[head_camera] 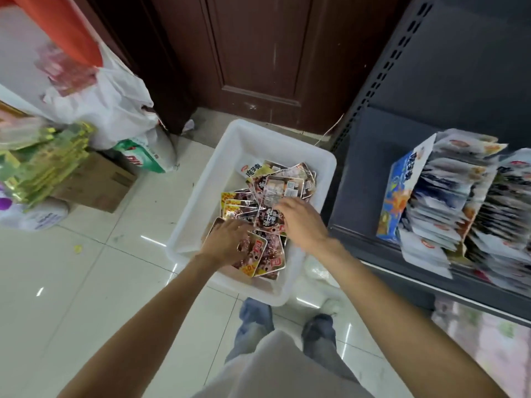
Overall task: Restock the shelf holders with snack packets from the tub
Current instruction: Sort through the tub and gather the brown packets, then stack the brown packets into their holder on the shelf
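Head view: left hand (227, 242) and right hand (301, 222), fingers curled, gather snack packets (270, 196) in the white tub (201, 196) on the floor. Shelf holders (448, 202) alongside already look mostly full; many packets remain.

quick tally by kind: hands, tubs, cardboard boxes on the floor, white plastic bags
hands: 2, left hand and right hand
white tub: 1
cardboard box: 1
white plastic bag: 1
total: 5

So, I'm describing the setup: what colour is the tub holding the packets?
White, plain; the tub shows clearly in the head view.
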`<state>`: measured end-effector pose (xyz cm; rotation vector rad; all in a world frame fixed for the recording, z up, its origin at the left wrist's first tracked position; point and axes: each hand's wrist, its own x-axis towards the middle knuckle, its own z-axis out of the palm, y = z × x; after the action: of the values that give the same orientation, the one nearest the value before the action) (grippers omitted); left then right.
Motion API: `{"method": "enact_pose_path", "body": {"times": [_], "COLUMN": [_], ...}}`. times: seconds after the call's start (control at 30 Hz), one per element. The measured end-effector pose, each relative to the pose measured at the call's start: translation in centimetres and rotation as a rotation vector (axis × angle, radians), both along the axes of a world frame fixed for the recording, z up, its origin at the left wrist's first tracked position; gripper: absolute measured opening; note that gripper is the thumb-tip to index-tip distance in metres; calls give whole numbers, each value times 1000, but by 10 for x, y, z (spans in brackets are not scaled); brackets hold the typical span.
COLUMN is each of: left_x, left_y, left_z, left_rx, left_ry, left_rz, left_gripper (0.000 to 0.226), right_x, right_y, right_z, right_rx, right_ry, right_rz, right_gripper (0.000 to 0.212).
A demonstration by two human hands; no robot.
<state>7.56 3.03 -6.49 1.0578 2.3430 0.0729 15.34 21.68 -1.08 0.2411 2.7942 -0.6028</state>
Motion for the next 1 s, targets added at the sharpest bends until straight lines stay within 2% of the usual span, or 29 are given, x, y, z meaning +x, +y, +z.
{"method": "enact_pose_path", "body": {"times": [0.1,0.23,0.3,0.4,0.57,0.67,0.73,0.87,1.0], "left_x": [-9,-16,-21,-33,-46,-51,-56,-61,-58], "left_y": [1,3,2,1,-10,-14,-13,-15,-21], "left_z": [-14,-27,-31,-30,-29,-24,-18,-1,14], "left_rx": [-72,-53,-47,-68,-179,-172,-125,24,158], "left_ry": [2,110,145,183,196,171,139,-3,-63], "left_rz": [-108,-173,-214,-307,-350,-353,-378,-312,-172], "left_gripper": [80,72,66,61,67,63,55,42,30], "right_x": [-31,-61,-68,-73,-65,-62,-62,-53,-53], "right_y": [6,16,20,26,38,34,32,35,24], "right_z": [-16,-29,-33,-35,-35,-36,-37,-45,-48], "right_rx": [117,380,517,592,390,319,347,400,349], "right_ry": [-95,-316,-398,-361,-274,-300,-274,-224,-250], "right_rz": [150,566,703,784,589,496,515,494,347], "right_gripper": [74,98,103,99,96,61,47,65,80]}}
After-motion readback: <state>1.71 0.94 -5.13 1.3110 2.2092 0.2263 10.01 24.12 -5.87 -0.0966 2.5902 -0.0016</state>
